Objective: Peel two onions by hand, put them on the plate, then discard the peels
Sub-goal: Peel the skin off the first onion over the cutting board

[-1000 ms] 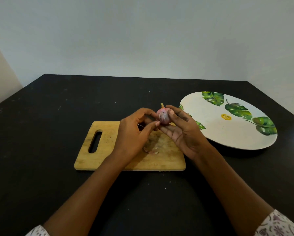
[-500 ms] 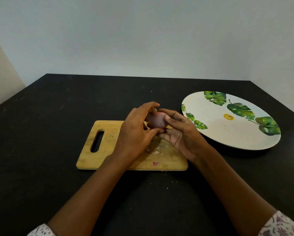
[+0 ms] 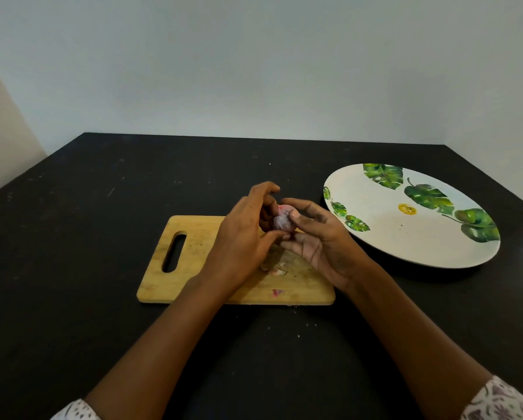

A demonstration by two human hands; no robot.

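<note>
A small pink-purple onion (image 3: 281,221) is held above the wooden cutting board (image 3: 193,268). My right hand (image 3: 317,241) grips it from the right, thumb on top. My left hand (image 3: 242,237) curls round its left side, fingers and thumb pinching at the skin. Pale peel scraps (image 3: 274,269) lie on the board under my hands, and a small pink scrap (image 3: 278,293) lies near the board's front edge. The white plate with green leaves (image 3: 411,234) stands to the right with nothing on it. Only one onion shows.
Everything sits on a black table (image 3: 87,237) against a pale wall. The board has a handle slot (image 3: 174,253) at its left end. Tiny crumbs (image 3: 298,336) dot the table in front of the board.
The onion has been turned between my hands, its stem tip no longer sticks up. My left fingers have shifted over its top. A pink scrap now lies on the board's front part.
</note>
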